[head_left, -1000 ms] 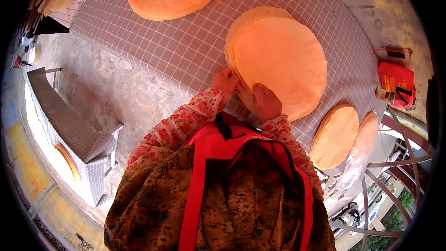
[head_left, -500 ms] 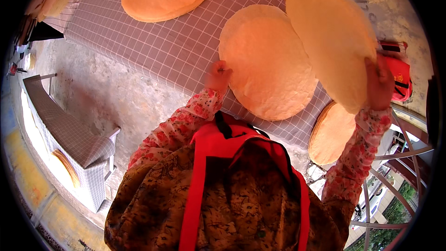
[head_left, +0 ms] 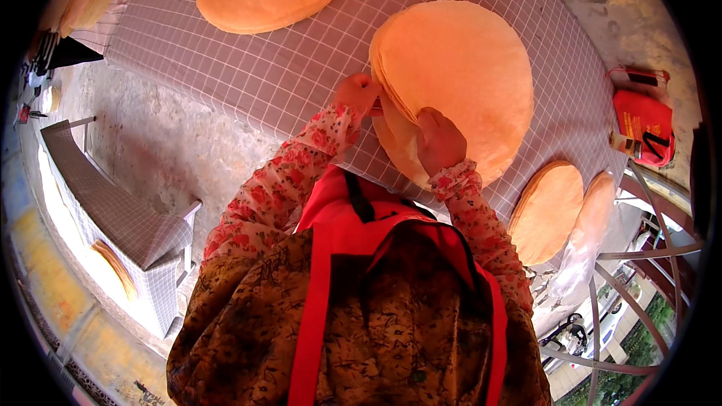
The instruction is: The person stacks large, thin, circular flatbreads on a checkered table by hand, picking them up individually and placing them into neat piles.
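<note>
Plainly, right hand (head_left: 442, 141) pinches disc edge (head_left: 389, 95); open cloth (head_left: 278, 68) leftward.

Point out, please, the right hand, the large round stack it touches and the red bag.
Right hand (head_left: 442, 143): head view, back of the hand.
Large round stack (head_left: 460, 79): head view, middle of its top sheet.
Red bag (head_left: 641, 122): head view, middle of its red side.

Right side of the frame: red bag (head_left: 644, 122), small container (head_left: 622, 143) just beside. Lower right: curved metal bars (head_left: 653, 252), dark motorcycle (head_left: 573, 332), green plants (head_left: 641, 351). Left side: grey cloth-draped table (head_left: 109, 192). Lower left: yellow-stained strip of ground (head_left: 47, 274).
</note>
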Tool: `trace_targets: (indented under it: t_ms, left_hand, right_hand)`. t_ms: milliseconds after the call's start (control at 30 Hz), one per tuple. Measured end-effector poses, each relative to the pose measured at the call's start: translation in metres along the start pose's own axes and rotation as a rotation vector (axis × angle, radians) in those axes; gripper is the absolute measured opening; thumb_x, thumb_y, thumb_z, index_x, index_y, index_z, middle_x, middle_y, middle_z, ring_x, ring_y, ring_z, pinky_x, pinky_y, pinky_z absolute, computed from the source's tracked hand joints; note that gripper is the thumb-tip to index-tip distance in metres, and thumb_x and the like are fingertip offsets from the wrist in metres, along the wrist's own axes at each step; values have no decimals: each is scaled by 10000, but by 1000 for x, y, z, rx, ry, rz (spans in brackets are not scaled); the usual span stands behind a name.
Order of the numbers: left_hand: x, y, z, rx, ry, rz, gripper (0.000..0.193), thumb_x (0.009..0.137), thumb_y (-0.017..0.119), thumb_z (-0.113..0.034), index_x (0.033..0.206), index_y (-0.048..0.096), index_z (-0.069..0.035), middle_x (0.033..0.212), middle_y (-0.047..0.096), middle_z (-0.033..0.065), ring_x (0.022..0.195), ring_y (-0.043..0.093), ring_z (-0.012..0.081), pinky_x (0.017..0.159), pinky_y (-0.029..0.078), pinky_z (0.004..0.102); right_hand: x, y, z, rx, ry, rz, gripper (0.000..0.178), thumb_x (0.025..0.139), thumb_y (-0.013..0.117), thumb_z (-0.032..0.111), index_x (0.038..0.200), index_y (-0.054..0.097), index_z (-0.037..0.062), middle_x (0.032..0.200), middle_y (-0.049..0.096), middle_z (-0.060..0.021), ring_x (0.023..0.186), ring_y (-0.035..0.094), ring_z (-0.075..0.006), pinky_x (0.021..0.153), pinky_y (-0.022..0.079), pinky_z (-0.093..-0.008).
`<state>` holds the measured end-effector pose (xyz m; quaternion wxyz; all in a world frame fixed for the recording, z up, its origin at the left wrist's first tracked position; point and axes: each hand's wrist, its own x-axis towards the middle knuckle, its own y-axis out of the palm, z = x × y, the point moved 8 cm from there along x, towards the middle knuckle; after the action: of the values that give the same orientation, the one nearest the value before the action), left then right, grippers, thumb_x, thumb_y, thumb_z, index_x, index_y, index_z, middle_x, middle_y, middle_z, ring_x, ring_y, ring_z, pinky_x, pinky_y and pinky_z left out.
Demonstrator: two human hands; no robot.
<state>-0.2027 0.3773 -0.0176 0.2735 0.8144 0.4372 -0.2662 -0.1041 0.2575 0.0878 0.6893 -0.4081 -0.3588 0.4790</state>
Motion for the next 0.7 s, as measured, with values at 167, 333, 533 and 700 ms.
trace_targets:
  t_ms: [167, 333, 533, 700]
  left_hand:
    - [-18, 28, 1, -327, -115, 168, 220, 852, 566, -179, 957, 519, 8, 944, 595, 118, 874, 622, 216, 725, 539, 338]
    - [-23, -5, 60, 15, -11, 29, 278, 802, 600, -160, 991, 504, 20, 851, 589, 83, 721, 594, 152, 615, 509, 261]
    - [-41, -6, 69, -66, -88, -117, 291, 762, 626, -87, 1018, 531, 17, 844, 585, 65, 698, 572, 134, 593, 475, 253]
    - [-36, 4, 52, 96, 438, -222, 354, 764, 631, -76, 1080, 508, 29, 946, 582, 90, 800, 581, 153, 656, 479, 260]
  right_hand:
    - [-4, 0, 11, 80, 82, -133, 282, 758, 598, 157, 1023, 559, 67, 977, 586, -173, 834, 585, -347, 744, 482, -407]
    - [36, -56, -87, 101, 275, -3, 226, 800, 578, 141, 969, 572, -8, 801, 595, -189, 772, 618, -235, 693, 472, -313]
    - [66, -232, -44, 55, 146, -147, 188, 831, 532, 34, 1011, 576, 1, 781, 605, -97, 667, 547, -104, 613, 439, -242]
    - [55, -201, -92, 409, 296, -170, 205, 842, 551, 50, 1036, 585, -7, 839, 627, -32, 740, 557, -62, 654, 445, -213]
